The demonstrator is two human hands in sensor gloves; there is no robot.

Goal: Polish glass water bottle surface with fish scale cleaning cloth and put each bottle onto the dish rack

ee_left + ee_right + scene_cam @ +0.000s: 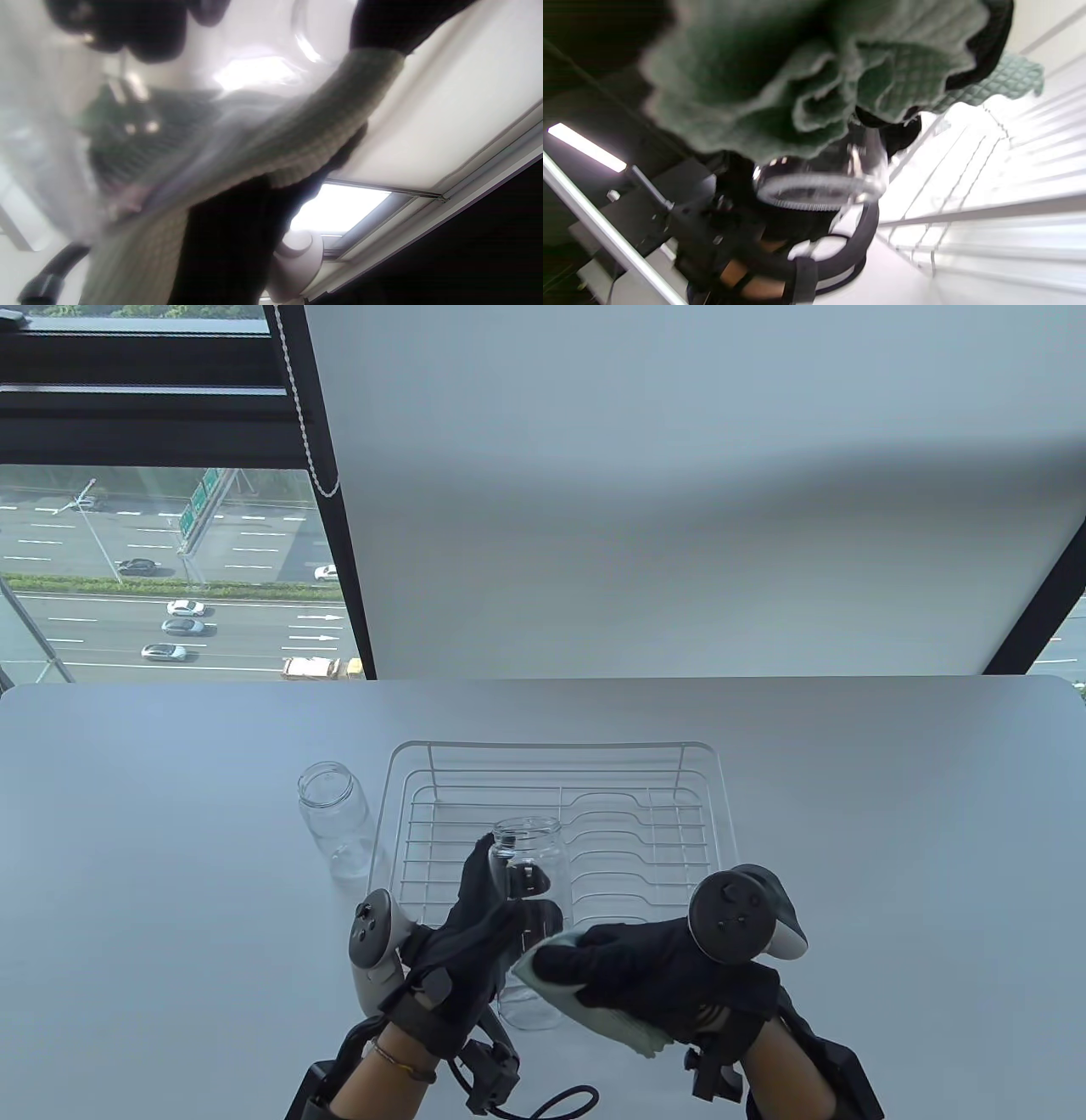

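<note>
Your table view is sharp, lit by soft daylight from the window [161, 560]; both wrist views are blurred, with blown-out glare on the dish rack [988, 178].

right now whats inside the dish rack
Nothing sits on the visible wires of the dish rack. The held bottle and both hands cover its near-left part, so that corner cannot be checked.
</note>
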